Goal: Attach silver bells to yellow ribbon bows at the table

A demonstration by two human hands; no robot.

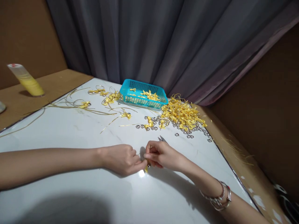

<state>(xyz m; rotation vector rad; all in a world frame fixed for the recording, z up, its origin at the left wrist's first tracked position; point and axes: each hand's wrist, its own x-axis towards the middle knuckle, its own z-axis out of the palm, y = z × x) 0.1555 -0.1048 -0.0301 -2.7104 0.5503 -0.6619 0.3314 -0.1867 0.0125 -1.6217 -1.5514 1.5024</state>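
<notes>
My left hand (125, 160) comes in from the left, its fingers curled into a pinch. Meeting it fingertip to fingertip, my right hand (162, 154) is closed too, thumb against forefinger. Between them is a small yellow ribbon bow (146, 169), mostly hidden by the fingers, with a small shiny metal piece beside it. A short bit of thin cord shows just above the fingertips. Which hand grips the bow and which the cord is hard to make out. Scissors (161, 139) lie right behind my right hand, their blades showing and the handles hidden.
A turquoise basket (144, 104) holding yellow bows stands at the back. To its right is a heap of yellow bows (182, 113) with several silver metal pieces (190, 136). Loose gold cords (93, 111) and bows lie left. A yellow thread spool (30, 83) stands beyond the white tabletop (70, 133).
</notes>
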